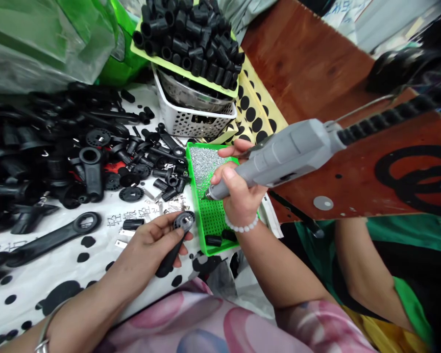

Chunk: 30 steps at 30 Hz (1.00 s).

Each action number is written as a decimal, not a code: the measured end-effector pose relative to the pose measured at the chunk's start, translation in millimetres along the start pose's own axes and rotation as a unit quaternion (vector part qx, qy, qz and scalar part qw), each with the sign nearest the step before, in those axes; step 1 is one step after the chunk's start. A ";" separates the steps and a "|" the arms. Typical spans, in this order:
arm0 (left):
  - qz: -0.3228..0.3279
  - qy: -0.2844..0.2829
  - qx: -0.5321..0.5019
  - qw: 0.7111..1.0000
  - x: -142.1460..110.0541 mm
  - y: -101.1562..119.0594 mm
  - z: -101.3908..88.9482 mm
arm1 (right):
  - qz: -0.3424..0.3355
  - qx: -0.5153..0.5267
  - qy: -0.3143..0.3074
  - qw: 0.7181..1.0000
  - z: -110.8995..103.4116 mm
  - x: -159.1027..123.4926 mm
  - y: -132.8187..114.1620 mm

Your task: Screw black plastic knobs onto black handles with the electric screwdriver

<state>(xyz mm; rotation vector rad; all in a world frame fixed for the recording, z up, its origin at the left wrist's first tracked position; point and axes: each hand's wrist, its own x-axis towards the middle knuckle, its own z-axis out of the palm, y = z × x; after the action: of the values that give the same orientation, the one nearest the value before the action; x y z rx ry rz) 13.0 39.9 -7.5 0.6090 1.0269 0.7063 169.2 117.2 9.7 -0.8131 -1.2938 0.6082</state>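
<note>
Black plastic handle (pixel 168 262), ring-headed and matte, sits gripped in our left hand (pixel 147 247); our right hand (pixel 238 196) clenches a grey rotary tool (pixel 286 154).

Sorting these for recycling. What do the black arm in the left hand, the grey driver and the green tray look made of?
The black arm looks like moulded plastic: matte, with smooth rounded edges. The grey driver seems plastic too, a satin shell with moulded seams. The green tray looks like glossy plastic, with a bright, even colour.
</note>
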 end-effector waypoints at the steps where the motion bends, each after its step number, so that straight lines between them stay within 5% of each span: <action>1: 0.000 0.000 -0.001 1.000 0.3 -0.5 -0.5 | 0.000 -0.003 -0.005 1.000 0.1 -0.2 0.1; 9: -0.001 0.018 -0.016 1.000 0.1 -1.7 1.5 | -0.012 -0.036 -0.003 0.999 -0.4 2.6 -6.7; 16: 0.000 0.008 -0.020 1.000 0.6 -3.3 1.2 | -0.001 0.019 0.006 1.000 -4.4 11.8 -49.8; 22: 0.002 0.005 -0.012 1.000 0.3 0.6 5.2 | 0.108 0.048 -0.078 0.990 -5.1 1.6 -91.7; 30: -0.006 -0.008 -0.005 1.000 -0.7 4.1 5.4 | 0.130 -0.001 -0.159 0.979 2.0 -18.7 -81.7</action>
<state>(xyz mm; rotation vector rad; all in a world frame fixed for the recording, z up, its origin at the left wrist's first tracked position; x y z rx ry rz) 16.7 41.4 -2.0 0.5979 1.0107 0.6954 159.8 54.6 64.8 -0.9203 -1.4880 0.9776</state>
